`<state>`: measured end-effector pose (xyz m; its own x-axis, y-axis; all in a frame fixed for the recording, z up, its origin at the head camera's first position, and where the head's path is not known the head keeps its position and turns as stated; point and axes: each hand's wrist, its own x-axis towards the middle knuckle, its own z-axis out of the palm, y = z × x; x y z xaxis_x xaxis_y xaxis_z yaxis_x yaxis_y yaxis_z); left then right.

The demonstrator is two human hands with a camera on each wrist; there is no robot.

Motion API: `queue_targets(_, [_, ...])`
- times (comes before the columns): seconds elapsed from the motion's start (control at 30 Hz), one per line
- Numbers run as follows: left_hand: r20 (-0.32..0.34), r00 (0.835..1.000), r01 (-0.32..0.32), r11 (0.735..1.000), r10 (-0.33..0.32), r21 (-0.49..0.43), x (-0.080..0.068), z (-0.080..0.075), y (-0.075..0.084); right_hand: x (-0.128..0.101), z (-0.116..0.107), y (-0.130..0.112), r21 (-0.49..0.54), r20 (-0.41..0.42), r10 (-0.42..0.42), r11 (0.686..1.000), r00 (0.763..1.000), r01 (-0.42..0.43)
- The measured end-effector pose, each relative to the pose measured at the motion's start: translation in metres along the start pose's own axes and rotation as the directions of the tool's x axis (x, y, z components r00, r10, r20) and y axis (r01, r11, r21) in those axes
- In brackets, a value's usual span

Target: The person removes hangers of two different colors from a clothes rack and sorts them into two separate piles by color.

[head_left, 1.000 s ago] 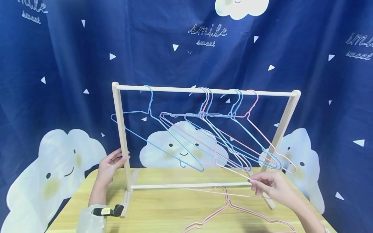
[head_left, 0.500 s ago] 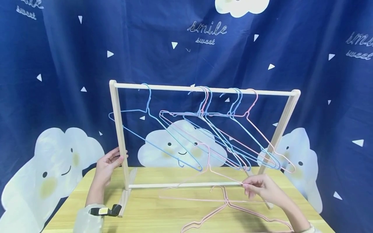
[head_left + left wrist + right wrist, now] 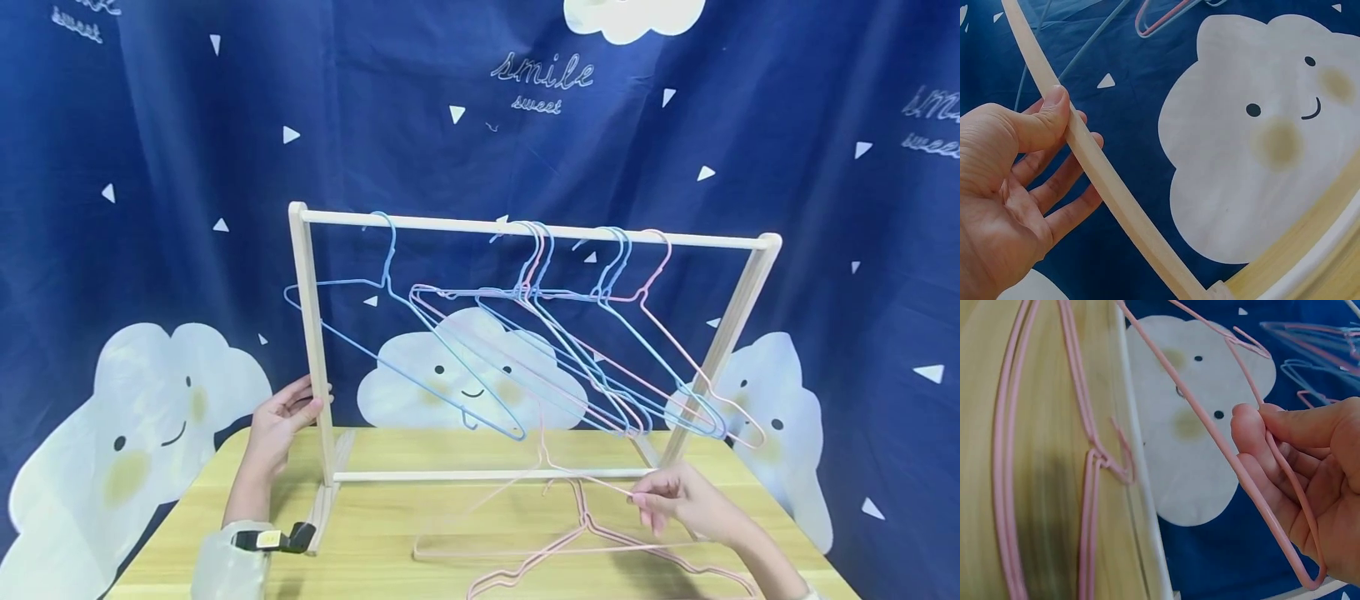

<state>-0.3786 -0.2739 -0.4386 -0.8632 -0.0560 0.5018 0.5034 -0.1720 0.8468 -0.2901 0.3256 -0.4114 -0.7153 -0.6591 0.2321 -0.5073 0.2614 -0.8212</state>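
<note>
My left hand (image 3: 273,429) grips the left post (image 3: 315,350) of a wooden rack; in the left wrist view the thumb lies on the post (image 3: 1110,181) and fingers pass behind it. My right hand (image 3: 693,504) pinches one shoulder of a pink clothes hanger (image 3: 592,480). That hanger is in front of the rack, hook upward, above the table. In the right wrist view its lower bar (image 3: 1204,419) runs in front of the fingers. Two other pink hangers (image 3: 586,523) lie together on the table below it, partly cut off by the frame.
From the top rail (image 3: 442,223) hang several blue and pink hangers: one blue hanger (image 3: 387,267) at the left, others bunched from the middle to the right. The right post (image 3: 731,321) stands beyond my right hand. A lower crossbar (image 3: 450,476) spans above the wooden table (image 3: 390,517).
The pink hanger in my right hand has come lower, after first moving left, and its bottom bar has dropped nearer the view's lower edge. My left hand keeps its place on the post.
</note>
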Motion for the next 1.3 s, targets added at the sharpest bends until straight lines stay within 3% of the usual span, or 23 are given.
queue_targets(0.27, [0.006, 1.000, -0.010, 1.000, 0.010, 0.013, 0.002, 0.001, 0.001, -0.017, -0.010, 0.015, 0.014, 0.017, 0.068, 0.998, 0.998, -0.068])
queue_targets(0.43, [0.012, 1.000, -0.016, 1.000, 0.016, 0.003, 0.003, 0.000, -0.002, -0.027, -0.020, 0.028, 0.083, 0.071, 0.072, 0.994, 0.995, -0.078])
queue_targets(1.3, [-0.013, 1.000, -0.014, 1.000, 0.014, 0.000, 0.000, 0.001, -0.002, -0.054, -0.032, 0.067, 0.313, 0.191, 0.145, 0.929, 0.971, -0.200])
